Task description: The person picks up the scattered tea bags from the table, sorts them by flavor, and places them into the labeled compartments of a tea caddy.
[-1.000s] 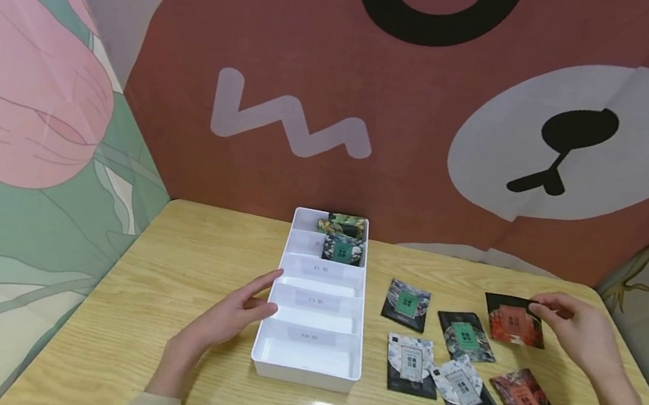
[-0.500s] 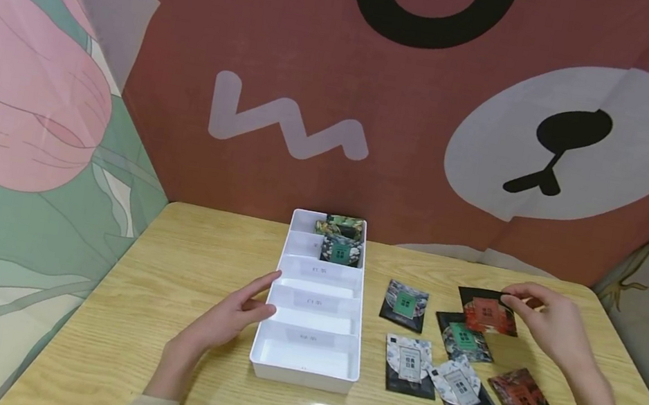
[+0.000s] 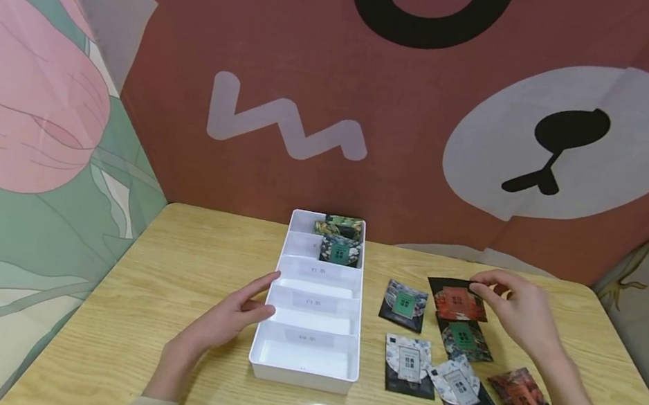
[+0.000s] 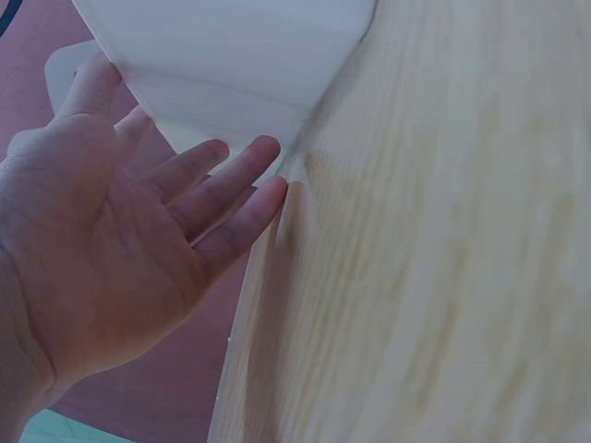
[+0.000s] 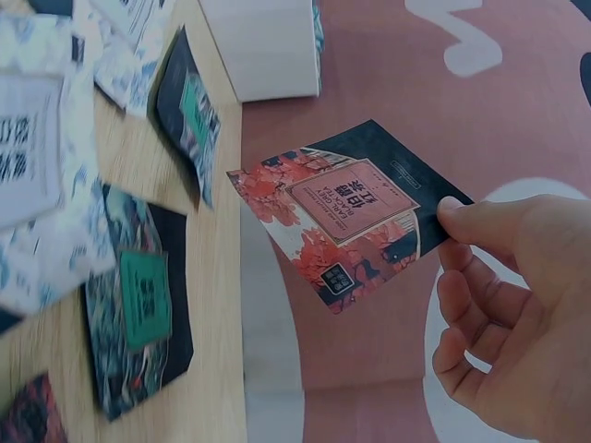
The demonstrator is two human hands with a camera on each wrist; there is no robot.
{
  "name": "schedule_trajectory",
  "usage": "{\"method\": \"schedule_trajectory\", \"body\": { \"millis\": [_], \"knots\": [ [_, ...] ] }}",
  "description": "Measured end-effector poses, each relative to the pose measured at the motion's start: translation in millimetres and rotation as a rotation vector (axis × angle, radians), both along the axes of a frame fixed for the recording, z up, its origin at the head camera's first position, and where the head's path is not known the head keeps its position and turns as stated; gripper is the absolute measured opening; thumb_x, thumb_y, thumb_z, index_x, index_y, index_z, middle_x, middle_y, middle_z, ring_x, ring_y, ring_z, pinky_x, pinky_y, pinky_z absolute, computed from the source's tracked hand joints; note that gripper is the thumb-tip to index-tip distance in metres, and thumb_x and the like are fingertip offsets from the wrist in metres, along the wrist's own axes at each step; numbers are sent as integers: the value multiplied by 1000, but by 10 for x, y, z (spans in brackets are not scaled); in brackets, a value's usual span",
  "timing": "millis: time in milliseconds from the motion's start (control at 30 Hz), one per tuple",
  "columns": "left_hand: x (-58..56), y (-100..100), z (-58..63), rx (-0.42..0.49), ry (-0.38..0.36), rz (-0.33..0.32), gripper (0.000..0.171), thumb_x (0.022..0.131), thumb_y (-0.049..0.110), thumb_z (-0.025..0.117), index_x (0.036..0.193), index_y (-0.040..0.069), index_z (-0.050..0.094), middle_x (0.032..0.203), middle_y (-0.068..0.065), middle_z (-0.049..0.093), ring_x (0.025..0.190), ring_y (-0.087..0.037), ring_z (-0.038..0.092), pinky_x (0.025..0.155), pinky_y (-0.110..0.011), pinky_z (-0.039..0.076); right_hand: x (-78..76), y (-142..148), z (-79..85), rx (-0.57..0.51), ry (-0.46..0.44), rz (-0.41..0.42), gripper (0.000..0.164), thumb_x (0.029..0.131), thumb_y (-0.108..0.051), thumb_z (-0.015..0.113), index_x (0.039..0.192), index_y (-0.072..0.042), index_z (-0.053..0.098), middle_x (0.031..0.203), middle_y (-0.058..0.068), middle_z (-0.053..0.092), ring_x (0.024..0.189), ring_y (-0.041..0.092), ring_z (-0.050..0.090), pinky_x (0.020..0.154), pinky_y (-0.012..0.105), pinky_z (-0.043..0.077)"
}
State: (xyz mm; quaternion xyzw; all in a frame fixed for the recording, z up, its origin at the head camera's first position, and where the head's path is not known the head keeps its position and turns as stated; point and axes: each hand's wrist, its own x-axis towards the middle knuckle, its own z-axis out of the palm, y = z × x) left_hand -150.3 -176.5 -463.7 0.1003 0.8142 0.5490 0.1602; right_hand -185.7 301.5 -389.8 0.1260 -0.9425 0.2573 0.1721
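Red sachet (image 5: 337,217), corner pinched in right grip (image 5: 540,314).

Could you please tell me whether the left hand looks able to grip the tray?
Probably yes: the left hand holds nothing and is close beside the tray, with nothing visible in between.

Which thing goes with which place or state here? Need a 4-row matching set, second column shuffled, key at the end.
Things:
1. left hand
2. right hand
3. tray
4. white-label packets

Places and states:
A. white, divided into compartments
B. at the tray's left side, fingers not curled round it
C. lying on the table, right of the tray
D. pinching a red-label packet

Pairs: 1-B, 2-D, 3-A, 4-C
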Motion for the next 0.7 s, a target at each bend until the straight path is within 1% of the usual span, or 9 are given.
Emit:
{"method": "schedule_trajectory", "body": {
  "millis": [100,233,467,700],
  "knots": [
    [0,1,0,-4,1,0,63,98,43,60,153,44,29,163,-1,28,128,-27,56,109,-48,43,-27,-83,6,2,5,6,15,95,-26,69,102,-15,76,93,5,72,71,8,51,56,25,41],
    [0,3,0,1,4,-4,63,98,42,60,154,43,29,163,-1,28,127,-27,56,109,-47,43,-49,-193,29,-21,-3,25,15,95,-25,69,102,-14,76,92,4,72,70,11,51,57,25,41],
    [7,2,-10,7,3,-14,63,98,42,60,154,43,29,163,0,27,128,-26,56,109,-46,42,-67,-404,80,-68,-2,63,15,95,-25,69,103,-14,76,90,3,72,66,12,50,54,25,40],
    [2,3,2,13,-2,-7,63,99,42,60,154,44,28,163,-1,27,129,-28,54,110,-48,42,-143,-600,129,-108,7,92,16,94,-25,70,103,-14,76,91,2,71,67,15,51,50,26,39]
  ]
}}
